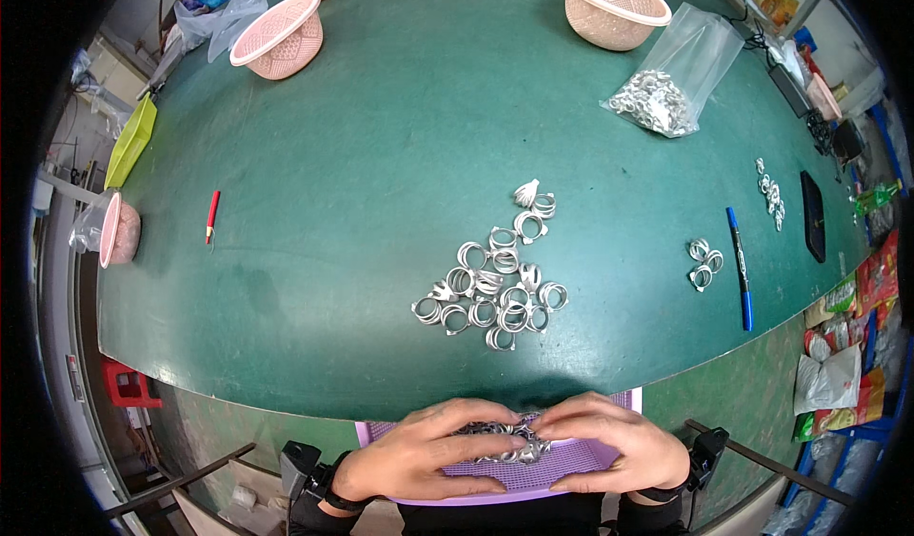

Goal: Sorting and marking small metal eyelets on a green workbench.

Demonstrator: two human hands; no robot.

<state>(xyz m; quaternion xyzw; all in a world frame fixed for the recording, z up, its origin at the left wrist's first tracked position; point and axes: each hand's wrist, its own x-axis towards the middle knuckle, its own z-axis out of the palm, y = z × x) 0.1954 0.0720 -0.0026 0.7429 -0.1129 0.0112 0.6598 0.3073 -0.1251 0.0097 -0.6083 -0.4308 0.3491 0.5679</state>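
A purple plastic basket [571, 458] with a mesh bottom sits in front of me, at the near edge of the table. Inside it lies a heap of silvery metal rings [519, 450]. My left hand [433, 450] reaches over the heap from the left, fingers spread and touching the rings. From the other side my right hand [609, 441] rests its fingertips on the heap, with the thumb held well apart from the fingers. Both palms face down, so some rings are hidden beneath them. On the table beyond is a loose cluster of similar metal rings [484, 313].
To the right lie a few separate rings [700, 277], a blue marker [740, 269] and a black tray-like object [812, 216]. A clear bag of metal pieces [657, 103] and a pink basket [614, 22] stand farther back. At left are a red pen [212, 217] and another pink basket [286, 46].
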